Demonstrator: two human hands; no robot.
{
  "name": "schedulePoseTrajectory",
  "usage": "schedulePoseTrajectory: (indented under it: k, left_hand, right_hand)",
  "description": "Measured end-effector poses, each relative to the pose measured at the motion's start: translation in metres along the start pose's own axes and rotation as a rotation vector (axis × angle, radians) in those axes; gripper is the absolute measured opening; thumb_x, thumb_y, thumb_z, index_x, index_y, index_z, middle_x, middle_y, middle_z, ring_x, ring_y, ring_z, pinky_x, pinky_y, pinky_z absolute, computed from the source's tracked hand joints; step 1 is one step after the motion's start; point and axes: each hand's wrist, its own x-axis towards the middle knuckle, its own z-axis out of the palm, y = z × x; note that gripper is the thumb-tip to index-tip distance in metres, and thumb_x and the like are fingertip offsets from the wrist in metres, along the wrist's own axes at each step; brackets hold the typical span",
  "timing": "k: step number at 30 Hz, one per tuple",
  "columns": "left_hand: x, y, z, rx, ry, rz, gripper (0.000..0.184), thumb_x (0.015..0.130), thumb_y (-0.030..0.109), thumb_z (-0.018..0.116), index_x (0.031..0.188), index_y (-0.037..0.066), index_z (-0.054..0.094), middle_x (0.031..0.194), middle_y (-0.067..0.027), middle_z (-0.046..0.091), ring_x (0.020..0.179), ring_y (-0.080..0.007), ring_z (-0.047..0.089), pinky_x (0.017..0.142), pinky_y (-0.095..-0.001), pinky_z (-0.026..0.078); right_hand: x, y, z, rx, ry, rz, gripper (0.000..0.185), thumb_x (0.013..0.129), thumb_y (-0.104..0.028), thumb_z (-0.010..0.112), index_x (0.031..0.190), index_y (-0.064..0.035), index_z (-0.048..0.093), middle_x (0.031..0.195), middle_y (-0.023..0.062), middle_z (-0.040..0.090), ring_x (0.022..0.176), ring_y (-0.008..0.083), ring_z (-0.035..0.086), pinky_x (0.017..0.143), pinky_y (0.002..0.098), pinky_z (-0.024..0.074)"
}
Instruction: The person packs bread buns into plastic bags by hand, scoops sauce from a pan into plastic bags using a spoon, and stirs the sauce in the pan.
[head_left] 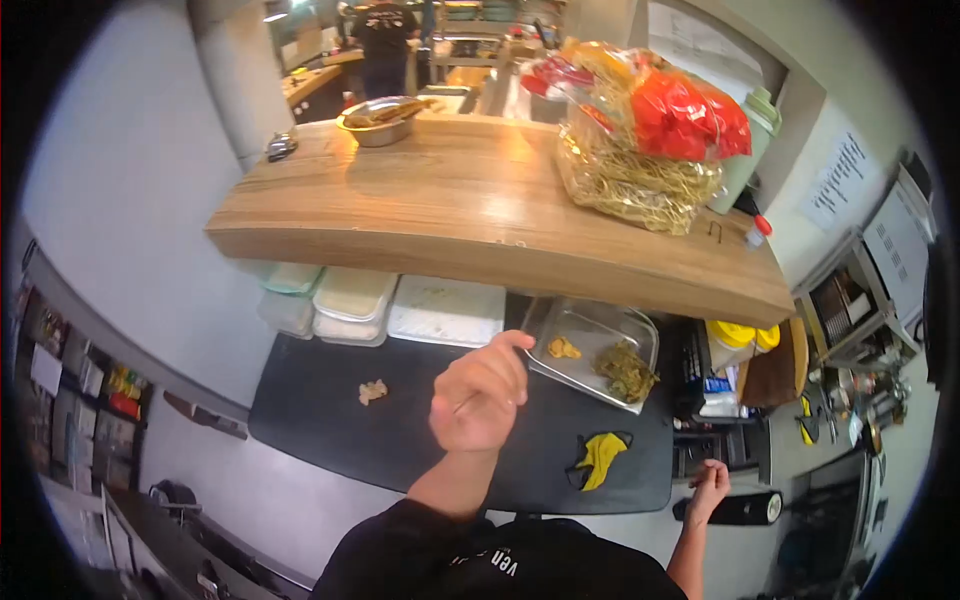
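My left hand (482, 394) is raised over the dark counter top (330, 400). Its index finger stretches to the right, and the other fingers are loosely bent. I see nothing in it. Just right of this hand is a clear shallow tray (640, 335), partly under the wooden shelf. In the tray lie a small yellowish clump (564, 347) and a green leafy clump (626, 372). Low at the right, past the counter's end, my right hand (709, 490) has loosely bent fingers. It shows nothing held. Near it is a black cylinder (745, 509).
A pale lump (372, 391) and a yellow-black cloth item (603, 460) lie on the counter. Lidded containers (355, 295) stand under the wooden shelf (420, 190). On the shelf are a metal bowl (380, 130) and bulky bags (640, 180). Another person (385, 45) stands beyond.
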Motion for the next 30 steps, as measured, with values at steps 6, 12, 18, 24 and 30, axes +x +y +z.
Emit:
schedulePoseTrajectory:
  k: [6, 12, 18, 24, 30]
  left_hand:
    - [-0.018, -0.041, 0.047, -0.195, -0.109, -0.128, 0.066, 0.095, 0.053, 0.025, 0.06, 0.004, 0.051, 0.058, -0.0088, 0.047, 0.051, -0.0212, 0.046, 0.077, -0.044, 0.038]
    - [-0.059, -0.058, 0.14, -0.333, -0.2, -0.212, 0.063, 0.094, 0.054, 0.027, 0.059, 0.007, 0.05, 0.058, -0.0069, 0.046, 0.052, -0.0207, 0.042, 0.067, -0.0404, 0.035]
    - [-0.143, -0.064, 0.274, -0.492, -0.256, -0.19, 0.063, 0.094, 0.054, 0.026, 0.062, 0.006, 0.05, 0.058, -0.0057, 0.042, 0.051, -0.0178, 0.043, 0.068, -0.0385, 0.036]
    - [-0.269, -0.096, 0.469, -0.299, -0.654, -0.031, 0.058, 0.092, 0.051, 0.037, 0.063, 0.004, 0.053, 0.058, -0.0064, 0.047, 0.051, -0.0181, 0.045, 0.066, -0.0389, 0.039]
    - [-0.361, -0.136, 0.604, -0.415, -0.717, -0.025, 0.055, 0.092, 0.048, 0.042, 0.063, 0.002, 0.054, 0.056, -0.0071, 0.048, 0.048, -0.0185, 0.047, 0.062, -0.0379, 0.043]
  right_hand:
    - [-0.043, 0.002, -0.047, -0.177, 0.037, -0.117, 0.017, 0.092, -0.004, 0.044, 0.082, -0.0059, 0.057, 0.055, -0.0025, 0.046, 0.045, 0.0047, 0.041, 0.042, 0.0201, 0.0332]
    - [-0.087, -0.011, -0.138, -0.133, 0.36, 0.097, 0.016, 0.089, -0.006, 0.049, 0.086, 0.0001, 0.063, 0.07, 0.0023, 0.055, 0.054, 0.0092, 0.048, 0.047, 0.0239, 0.0391]
    - [-0.104, 0.008, -0.28, -0.074, 0.487, 0.003, 0.017, 0.09, -0.008, 0.048, 0.083, -0.0002, 0.062, 0.063, 0.004, 0.054, 0.051, 0.0094, 0.05, 0.045, 0.0239, 0.039]
    - [-0.119, 0.027, -0.455, 0.025, 0.702, 0.051, 0.016, 0.091, -0.009, 0.049, 0.084, -0.0045, 0.063, 0.055, -0.0001, 0.052, 0.048, 0.0071, 0.049, 0.044, 0.0215, 0.038]
    - [-0.096, 0.049, -0.562, 0.071, 0.726, 0.084, 0.015, 0.09, -0.006, 0.05, 0.082, -0.0039, 0.063, 0.066, 0.0016, 0.055, 0.049, 0.007, 0.049, 0.044, 0.022, 0.0393]
